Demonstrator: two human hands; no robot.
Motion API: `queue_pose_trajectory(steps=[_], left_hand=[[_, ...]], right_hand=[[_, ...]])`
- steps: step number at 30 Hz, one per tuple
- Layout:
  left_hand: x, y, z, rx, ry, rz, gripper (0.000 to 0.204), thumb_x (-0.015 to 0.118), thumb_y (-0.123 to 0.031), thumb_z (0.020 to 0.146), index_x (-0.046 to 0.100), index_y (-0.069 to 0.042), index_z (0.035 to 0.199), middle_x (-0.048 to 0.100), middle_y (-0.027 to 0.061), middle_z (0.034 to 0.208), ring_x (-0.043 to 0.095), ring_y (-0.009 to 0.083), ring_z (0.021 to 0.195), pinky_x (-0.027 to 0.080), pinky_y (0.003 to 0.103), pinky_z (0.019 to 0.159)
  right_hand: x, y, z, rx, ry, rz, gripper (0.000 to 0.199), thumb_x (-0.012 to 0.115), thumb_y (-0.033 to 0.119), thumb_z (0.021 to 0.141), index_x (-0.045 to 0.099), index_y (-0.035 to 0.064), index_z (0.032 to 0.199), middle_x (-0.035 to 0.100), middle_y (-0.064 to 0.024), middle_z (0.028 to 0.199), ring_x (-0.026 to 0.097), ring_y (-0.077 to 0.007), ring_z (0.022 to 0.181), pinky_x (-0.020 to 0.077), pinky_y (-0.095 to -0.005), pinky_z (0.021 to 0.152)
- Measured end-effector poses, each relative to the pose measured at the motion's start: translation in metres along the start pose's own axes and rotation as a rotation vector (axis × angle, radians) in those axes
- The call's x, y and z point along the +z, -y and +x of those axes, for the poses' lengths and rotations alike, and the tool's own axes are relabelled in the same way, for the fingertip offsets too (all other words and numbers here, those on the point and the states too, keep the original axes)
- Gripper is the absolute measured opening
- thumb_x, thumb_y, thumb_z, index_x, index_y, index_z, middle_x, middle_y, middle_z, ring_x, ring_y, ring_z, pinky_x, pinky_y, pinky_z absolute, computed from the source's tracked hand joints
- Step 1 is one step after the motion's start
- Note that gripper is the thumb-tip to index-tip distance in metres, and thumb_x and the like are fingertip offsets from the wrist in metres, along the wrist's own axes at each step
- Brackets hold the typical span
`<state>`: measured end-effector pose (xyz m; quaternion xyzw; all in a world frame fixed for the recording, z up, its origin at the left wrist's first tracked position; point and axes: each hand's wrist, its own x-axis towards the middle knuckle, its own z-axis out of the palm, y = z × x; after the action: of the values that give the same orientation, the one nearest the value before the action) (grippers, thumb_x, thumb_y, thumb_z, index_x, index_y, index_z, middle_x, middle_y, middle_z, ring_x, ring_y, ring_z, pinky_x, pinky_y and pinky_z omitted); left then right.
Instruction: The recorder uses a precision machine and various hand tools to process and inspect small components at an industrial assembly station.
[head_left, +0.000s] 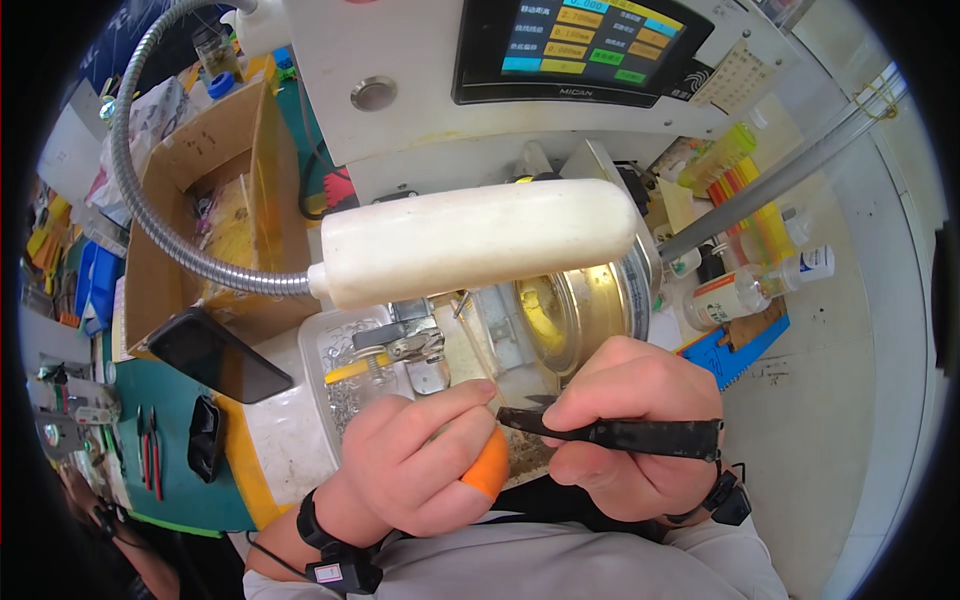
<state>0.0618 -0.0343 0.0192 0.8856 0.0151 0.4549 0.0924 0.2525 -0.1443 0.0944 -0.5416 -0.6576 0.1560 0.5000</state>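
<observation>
A white machine [420, 110] with a dark screen [580, 45] fills the upper middle of the frame. Across the centre runs a long white lamp head [480, 240] on a silver gooseneck [150, 190] that loops up the left side. An open cardboard box [215, 200] stands at the upper left, and a dark phone [215, 355] leans against it at left centre. A clear round bowl [575, 310], lit yellow inside, sits just behind the hands at centre right. A clear plastic tub [340, 370] with small metal parts lies left of centre, under a metal clamp [400, 340]. Bottles [745, 290] stand at the right edge beside a blue mat [740, 350]. Red pliers [150, 445] lie on the green mat [170, 490] at lower left.

At lower centre, the right hand [630, 440] is closed around black tweezers [610, 432], which lie nearly level with their tips pointing left. The left hand [420, 460] is curled, an orange finger cot [488, 465] on one finger, thumb and forefinger pressed together at the tweezer tips. Whatever they pinch is too small to tell. Both wrists wear black bands.

Judging by this, the work is at mid-step: the tweezers meet the left fingertips, and nothing is set at the clamp yet.
</observation>
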Motion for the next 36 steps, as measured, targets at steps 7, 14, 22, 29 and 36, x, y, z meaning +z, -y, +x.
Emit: queue_pose_trajectory(steps=[7, 14, 22, 29, 36], left_hand=[[0.003, -0.005, -0.001, 0.023, -0.013, 0.017, 0.023, 0.073, -0.019, 0.069, 0.063, -0.016, 0.089, 0.074, 0.0057, 0.106, 0.075, 0.0235, 0.096, 0.036, 0.030, 0.055], [0.000, -0.004, 0.001, -0.055, 0.017, 0.033, 0.026, 0.081, -0.023, 0.074, 0.066, -0.015, 0.094, 0.077, 0.0032, 0.113, 0.071, 0.0199, 0.090, 0.036, 0.031, 0.057], [-0.003, -0.004, 0.003, -0.115, 0.002, 0.043, 0.028, 0.083, -0.019, 0.071, 0.068, -0.017, 0.095, 0.078, -0.0022, 0.113, 0.070, 0.0196, 0.089, 0.040, 0.032, 0.059], [0.008, -0.003, 0.010, -0.117, -0.006, 0.095, 0.033, 0.079, -0.007, 0.068, 0.069, -0.016, 0.098, 0.077, -0.0024, 0.110, 0.066, 0.0226, 0.089, 0.045, 0.038, 0.077], [0.005, -0.003, 0.021, -0.128, -0.030, 0.269, 0.027, 0.078, -0.006, 0.069, 0.069, -0.014, 0.093, 0.073, 0.0041, 0.116, 0.059, 0.0293, 0.102, 0.043, 0.041, 0.089]], right_hand=[[0.005, -0.005, -0.007, -0.045, -0.047, -0.027, 0.028, 0.086, 0.031, 0.093, 0.070, 0.0105, 0.103, 0.062, -0.0041, 0.074, 0.059, -0.0202, 0.058, 0.0417, -0.0301, 0.049], [0.029, -0.036, -0.026, -0.459, -0.712, 0.306, 0.053, 0.057, 0.052, 0.110, 0.051, 0.0097, 0.079, 0.066, -0.0096, 0.080, 0.064, -0.0231, 0.067, 0.0455, -0.0331, 0.055], [-0.018, -0.089, -0.091, 0.018, 0.152, -0.432, 0.026, 0.079, 0.032, 0.091, 0.070, 0.0079, 0.096, 0.063, -0.0087, 0.082, 0.063, -0.0331, 0.074, 0.0492, -0.0457, 0.064], [-0.006, -0.085, -0.098, 0.136, 0.072, -0.673, 0.019, 0.079, 0.027, 0.089, 0.072, 0.0113, 0.098, 0.061, -0.0058, 0.091, 0.060, -0.0300, 0.086, 0.0491, -0.0423, 0.076], [-0.011, -0.089, -0.108, 0.057, 0.002, -0.591, 0.014, 0.080, 0.025, 0.091, 0.075, 0.0134, 0.097, 0.062, -0.0023, 0.087, 0.059, -0.0253, 0.081, 0.0487, -0.0394, 0.073]])
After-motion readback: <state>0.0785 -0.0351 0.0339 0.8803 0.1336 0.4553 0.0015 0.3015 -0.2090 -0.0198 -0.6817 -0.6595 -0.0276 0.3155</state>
